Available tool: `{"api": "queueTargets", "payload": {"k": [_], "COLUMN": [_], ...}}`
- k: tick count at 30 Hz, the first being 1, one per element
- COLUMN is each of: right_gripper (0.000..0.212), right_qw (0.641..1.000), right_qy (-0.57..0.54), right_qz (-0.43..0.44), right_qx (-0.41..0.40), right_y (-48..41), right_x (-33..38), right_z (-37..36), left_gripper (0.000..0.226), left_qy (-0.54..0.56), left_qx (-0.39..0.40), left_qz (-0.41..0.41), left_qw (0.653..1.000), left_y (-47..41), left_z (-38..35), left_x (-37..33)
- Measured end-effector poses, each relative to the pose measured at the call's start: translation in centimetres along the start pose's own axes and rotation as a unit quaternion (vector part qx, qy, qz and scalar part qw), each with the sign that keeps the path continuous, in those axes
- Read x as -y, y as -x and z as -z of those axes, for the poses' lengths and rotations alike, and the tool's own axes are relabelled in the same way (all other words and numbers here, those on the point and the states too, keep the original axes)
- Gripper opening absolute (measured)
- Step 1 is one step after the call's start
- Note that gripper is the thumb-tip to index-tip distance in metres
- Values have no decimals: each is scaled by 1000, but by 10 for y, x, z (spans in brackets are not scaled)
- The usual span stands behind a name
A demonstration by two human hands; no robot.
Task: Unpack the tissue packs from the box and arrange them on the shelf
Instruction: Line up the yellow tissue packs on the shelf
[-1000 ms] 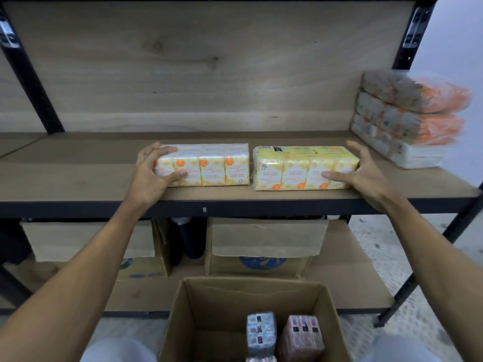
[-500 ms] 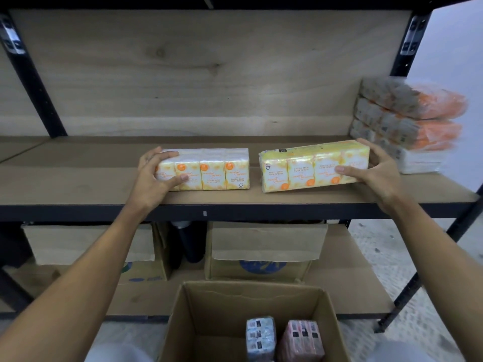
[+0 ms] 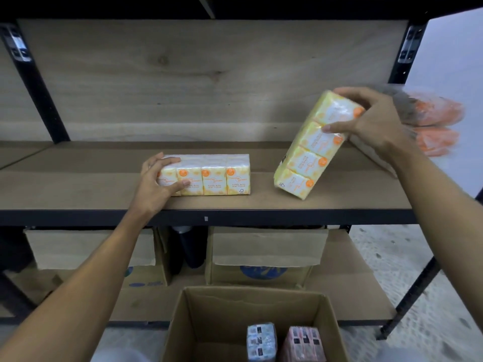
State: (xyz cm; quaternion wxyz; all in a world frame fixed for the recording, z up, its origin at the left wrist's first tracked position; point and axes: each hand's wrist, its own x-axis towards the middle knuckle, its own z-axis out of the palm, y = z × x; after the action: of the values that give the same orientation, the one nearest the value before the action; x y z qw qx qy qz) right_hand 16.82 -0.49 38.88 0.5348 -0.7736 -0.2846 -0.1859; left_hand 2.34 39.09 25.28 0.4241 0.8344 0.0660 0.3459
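Two yellow tissue packs are on the wooden shelf (image 3: pixel 104 189). The left pack (image 3: pixel 211 175) lies flat, and my left hand (image 3: pixel 156 184) grips its left end. The right pack (image 3: pixel 311 150) is tilted steeply, its lower end on the shelf; my right hand (image 3: pixel 371 124) grips its raised upper end. An open cardboard box (image 3: pixel 209 322) below holds a blue pack (image 3: pixel 261 340) and a pink pack (image 3: pixel 303 343).
A stack of orange-and-white tissue packs (image 3: pixel 433 126) sits at the shelf's right end, partly behind my right hand. Black uprights frame the shelf. Cardboard boxes (image 3: pixel 266 252) and a dark bottle (image 3: pixel 188 246) stand on the lower shelf.
My right hand has lifted the right end of the right pack, swinging it from flat to steeply tilted. The left hand and left pack have stayed put.
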Motion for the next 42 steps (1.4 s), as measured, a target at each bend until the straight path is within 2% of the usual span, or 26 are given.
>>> {"api": "queueTargets", "payload": {"k": [4, 6, 8, 13, 17, 19, 21, 23, 26, 30, 33, 37, 39, 42], "right_gripper": [74, 77, 86, 121, 135, 128, 112, 97, 87, 86, 85, 81, 81, 81], "right_qw": [989, 983, 987, 996, 993, 989, 987, 988, 989, 997, 993, 949, 925, 902], "right_qy": [101, 121, 111, -86, -91, -96, -114, -121, -119, -40, 72, 252, 297, 336], "right_qz": [43, 56, 56, -21, -79, -105, -113, -98, -82, -54, -35, 36, 66, 69], "right_qx": [101, 125, 105, 19, 16, 31, 26, 11, 9, 41, 92, 184, 226, 261], "right_y": [-13, -14, -9, 25, 56, 67, 73, 72, 67, 57, 50, 43, 40, 36], "right_x": [26, 33, 34, 1, -42, -57, -61, -62, -63, -67, -62, -46, -44, -49], "right_z": [-27, -40, -49, -66, -78, -84, -86, -85, -77, -50, -28, -16, -18, -27], "left_gripper": [52, 53, 53, 53, 52, 52, 52, 52, 52, 52, 51, 51, 51, 52], "left_qy": [-4, -12, -13, -11, -10, -7, -5, -7, -5, -8, -10, -11, -13, -19], "left_qx": [-1, -4, -4, -7, -3, -6, -8, -7, -3, -2, -1, -5, -3, -4], "left_qz": [1, 0, 2, 1, 5, 3, 4, 4, 3, 1, -1, -4, -1, 4], "left_qw": [1000, 1000, 1000, 1000, 1000, 1000, 1000, 1000, 1000, 1000, 1000, 1000, 1000, 1000], "left_y": [0, 0, -1, -1, 0, -1, -2, -2, -2, -2, -2, -3, -3, -3], "left_z": [0, -1, 0, 0, 0, 0, -1, -1, -1, -1, -1, -1, -1, -2], "left_x": [1, 2, 2, 1, 0, 1, 3, 3, 3, 4, 4, 4, 4, 4]}}
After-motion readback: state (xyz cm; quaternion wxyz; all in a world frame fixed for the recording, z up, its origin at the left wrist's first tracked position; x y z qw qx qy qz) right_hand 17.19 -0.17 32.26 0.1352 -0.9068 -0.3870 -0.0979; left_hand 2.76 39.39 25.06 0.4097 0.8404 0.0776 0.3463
